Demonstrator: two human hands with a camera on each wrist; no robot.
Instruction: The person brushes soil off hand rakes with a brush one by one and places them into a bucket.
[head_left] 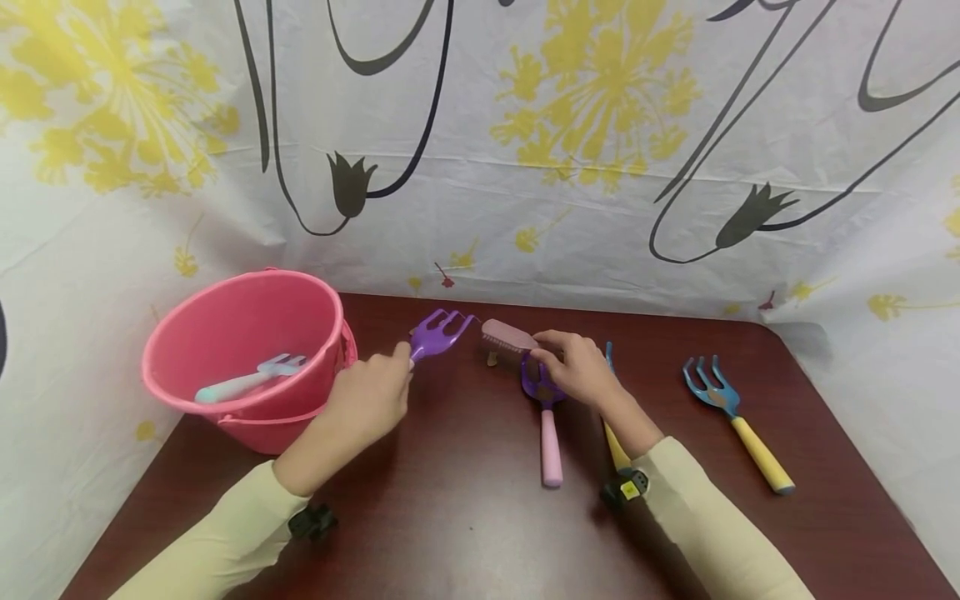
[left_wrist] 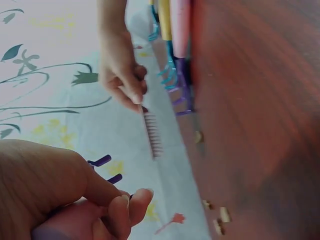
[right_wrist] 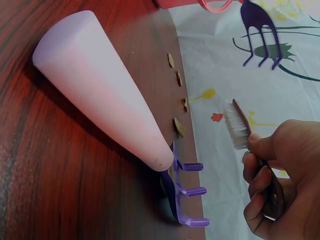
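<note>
My left hand [head_left: 369, 392] grips the pink handle [left_wrist: 72, 220] of a purple garden hand fork [head_left: 437, 337], its tines raised and pointing away toward the back right. In my right hand [head_left: 581, 371] is a small brush [head_left: 508, 335], pinched by its dark handle [right_wrist: 272, 195]; white bristles [right_wrist: 235, 127] show in the right wrist view. The brush is held above the table, its head toward the purple tines. Below the right hand lies a second purple hand fork [head_left: 551, 446] with a pink handle, a bit of dried leaf on its head.
Left stands a pink bucket [head_left: 240, 321] with a pale blue hand fork [head_left: 236, 386] inside. Right lie a blue fork with yellow handle [head_left: 761, 454] and another yellow-handled tool [head_left: 617, 450], partly behind my right arm. Dried leaf bits [right_wrist: 178, 127] lie near the table's back edge, by a patterned cloth [head_left: 465, 208].
</note>
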